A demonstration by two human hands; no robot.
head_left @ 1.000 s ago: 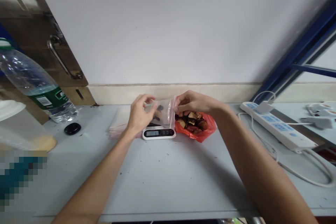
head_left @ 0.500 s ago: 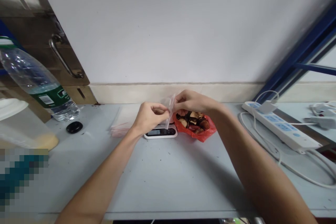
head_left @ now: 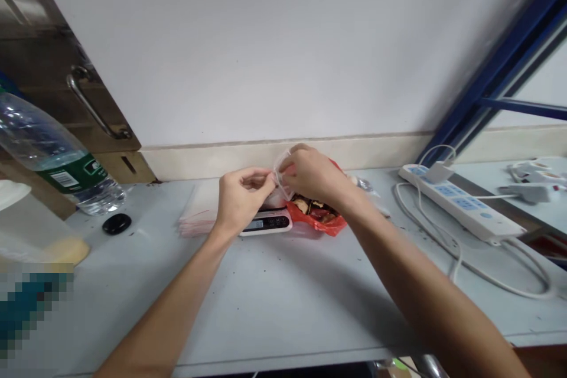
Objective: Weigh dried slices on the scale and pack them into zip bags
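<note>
Over the scale, my left hand pinches the edge of a small clear plastic bag between thumb and forefinger. My right hand has its fingers bent at the other side of the bag's mouth, gripping it. Partly under the hands sits a white digital kitchen scale with a dark display strip; its pan is mostly hidden. Below my right hand, a red plastic bag stands open, holding dark and pale dried pieces that look like mushroom slices. A stack of flat pink-edged bags lies left of the scale.
At left are a large water bottle, a black round lid and a translucent tub. A white power strip with looping cables lies at right. The wall rises behind the grey table.
The clear bag's mouth has been pulled wider as my right hand shifted and turned over it. The view has moved slightly right, and a clear plastic item behind the red bag now shows.
</note>
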